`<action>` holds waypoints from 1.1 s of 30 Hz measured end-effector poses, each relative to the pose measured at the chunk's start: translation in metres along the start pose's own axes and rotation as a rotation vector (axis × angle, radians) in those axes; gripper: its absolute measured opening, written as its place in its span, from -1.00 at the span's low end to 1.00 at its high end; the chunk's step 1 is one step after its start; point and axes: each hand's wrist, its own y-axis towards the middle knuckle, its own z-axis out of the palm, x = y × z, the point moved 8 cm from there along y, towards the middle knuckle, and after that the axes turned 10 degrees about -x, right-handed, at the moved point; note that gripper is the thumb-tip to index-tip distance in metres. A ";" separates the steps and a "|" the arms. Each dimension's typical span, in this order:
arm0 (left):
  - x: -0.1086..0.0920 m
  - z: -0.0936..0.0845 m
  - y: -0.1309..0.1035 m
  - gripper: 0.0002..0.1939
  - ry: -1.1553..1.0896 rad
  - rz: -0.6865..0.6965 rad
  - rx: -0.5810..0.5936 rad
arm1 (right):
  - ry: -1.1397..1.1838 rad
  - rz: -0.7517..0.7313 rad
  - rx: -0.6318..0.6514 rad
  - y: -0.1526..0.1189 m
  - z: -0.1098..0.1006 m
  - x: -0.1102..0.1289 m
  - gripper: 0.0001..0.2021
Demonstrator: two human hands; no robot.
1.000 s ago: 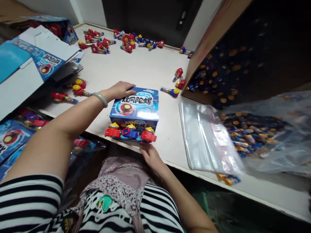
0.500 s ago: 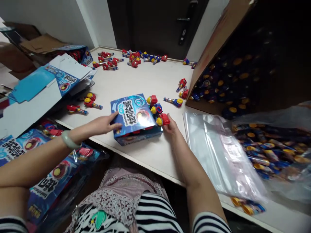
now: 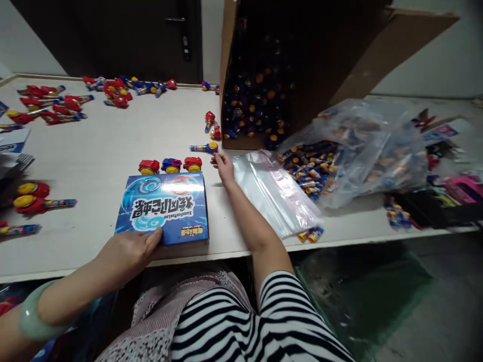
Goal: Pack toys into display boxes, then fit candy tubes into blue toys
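A blue printed box [image 3: 166, 208] with its lid down lies near the table's front edge. My left hand [image 3: 130, 251] grips its near left corner, thumb on top and the other fingers out of sight along the side. My right hand [image 3: 223, 168] is right of the box, fingers loosely bent and apart, with nothing seen in them. It is beside the upper left corner of a stack of clear plastic bags [image 3: 271, 193], just below a blue and yellow spinning-top toy [image 3: 206, 147]. Behind the box stand three launcher toys: two red ones [image 3: 192, 164] and a blue one [image 3: 171, 165].
A tall cardboard carton [image 3: 228, 75] full of dark toys stands at the back. A clear sack [image 3: 362, 146] of blue and yellow tubes lies to the right. Red toys [image 3: 71, 103] are scattered at the back left; more lie at the left edge.
My view has swung right. The box has been turned and lies flat with its lid down. My right hand has left the red toy beside the box and moved right, to the bags.
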 end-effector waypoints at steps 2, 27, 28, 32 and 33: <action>-0.004 -0.004 0.014 -0.71 -0.071 0.030 -0.066 | -0.407 -0.210 -0.019 -0.010 -0.063 0.004 -0.81; 0.037 -0.015 0.020 -0.74 -0.713 -0.404 0.169 | -0.961 -0.105 -0.249 -0.046 -0.241 -0.034 -0.77; 0.038 -0.016 0.018 -0.73 -0.711 -0.413 0.166 | -0.918 -0.129 -0.262 -0.050 -0.238 -0.029 -0.77; 0.040 -0.021 0.024 -0.71 -0.723 -0.410 0.132 | -0.687 -0.204 -0.300 -0.067 -0.217 -0.015 -0.78; 0.039 -0.022 0.028 -0.71 -0.734 -0.403 0.126 | -0.620 -0.218 -0.313 -0.070 -0.209 -0.011 -0.78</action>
